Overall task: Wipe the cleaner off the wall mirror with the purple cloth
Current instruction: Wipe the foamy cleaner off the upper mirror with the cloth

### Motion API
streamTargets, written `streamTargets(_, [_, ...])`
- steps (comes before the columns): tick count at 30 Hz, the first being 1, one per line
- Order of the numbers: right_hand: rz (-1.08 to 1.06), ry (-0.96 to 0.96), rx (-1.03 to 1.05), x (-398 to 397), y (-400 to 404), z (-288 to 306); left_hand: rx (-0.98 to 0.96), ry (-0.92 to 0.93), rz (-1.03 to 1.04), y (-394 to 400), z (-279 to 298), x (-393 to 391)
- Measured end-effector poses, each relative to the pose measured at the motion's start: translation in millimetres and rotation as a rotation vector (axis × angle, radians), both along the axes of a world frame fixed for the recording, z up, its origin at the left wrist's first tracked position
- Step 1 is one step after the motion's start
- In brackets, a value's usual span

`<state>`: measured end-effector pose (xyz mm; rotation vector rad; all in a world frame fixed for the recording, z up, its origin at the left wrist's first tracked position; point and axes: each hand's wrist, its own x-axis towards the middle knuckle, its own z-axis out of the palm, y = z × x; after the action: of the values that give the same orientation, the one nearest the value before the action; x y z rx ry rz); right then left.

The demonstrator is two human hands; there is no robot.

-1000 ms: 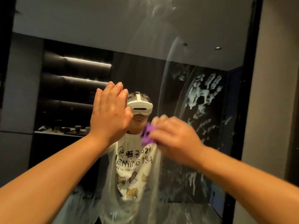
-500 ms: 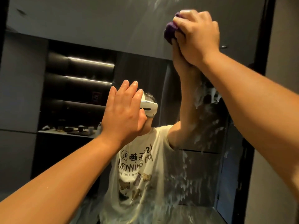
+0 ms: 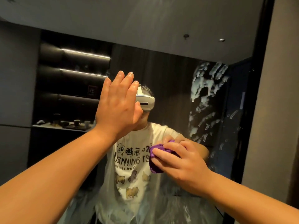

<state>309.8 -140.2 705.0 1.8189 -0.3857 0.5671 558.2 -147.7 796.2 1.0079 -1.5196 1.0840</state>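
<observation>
Right hand [image 3: 181,160] is bunching the purple cloth [image 3: 155,159] in curled fingers and pressing it on the wall mirror [image 3: 169,46], low centre. Left hand [image 3: 118,107] is lying flat, fingers straight, against the glass. Foamy cleaner [image 3: 207,88] is clinging upper right.

The crumpled purple cloth [image 3: 153,160] is half hidden under the right hand [image 3: 182,162]. The left hand [image 3: 118,107] covers part of the reflected white headset [image 3: 146,101]. Small cups on the reflected far shelf [image 3: 63,126] are too small to identify. Both forearms run off the near edge.
</observation>
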Motion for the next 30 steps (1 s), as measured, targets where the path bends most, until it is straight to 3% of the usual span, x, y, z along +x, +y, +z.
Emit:
streamTargets(2, [0.124,-0.033,0.057,3,12,31,0.003,0.006,0.001,0,0,-1])
streamTargets(5, [0.276,-0.214,0.105,2,35,122,0.007,0.011,0.011,0,0,-1])
streamTargets(9, [0.065,-0.611,-0.256,-35,18,255,0.007,0.007,0.012,0,0,-2])
streamTargets(12, [-0.108,-0.787,-0.175,-54,6,303,0.009,0.009,0.018,1,1,-1])
streamTargets(14, [-0.161,-0.831,-0.118,-49,8,304,0.012,0.01,0.019,0,1,0])
streamTargets(18, [-0.159,-0.665,-0.144,-30,7,228,0.036,0.01,0.024,2,1,-2])
streamTargets(23, [0.013,-0.443,-0.141,-27,-1,75,0.059,0.014,0.021,4,2,-2])
streamTargets(30, [-0.028,-0.219,0.169,-55,11,-90,0.09,0.039,0.004,8,0,-17])
